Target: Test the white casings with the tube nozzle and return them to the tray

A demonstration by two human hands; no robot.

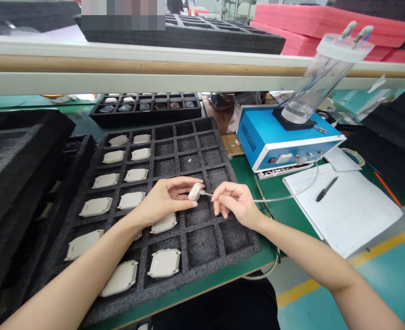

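Note:
In my left hand (168,197), a small white watch case (195,191) is pinched on edge between thumb and fingers. My right hand (235,204) grips a thin clear tube (271,200), whose tip touches or nearly touches the side of the case; the exact contact is too small to tell. Both hands are over a dark foam tray (202,250) divided into square pockets. More white cases lie flat in its left columns, among them a square case (164,263) near the front. My left forearm hides part of the tray.
A blue machine (285,142) carrying a tilted clear cylinder (321,78) stands at right, joined to the tube. Papers (347,206) and a black pen (326,189) lie nearby. Foam trays (13,151) are stacked at left; another filled tray (147,112) sits behind, under a white shelf rail (154,82).

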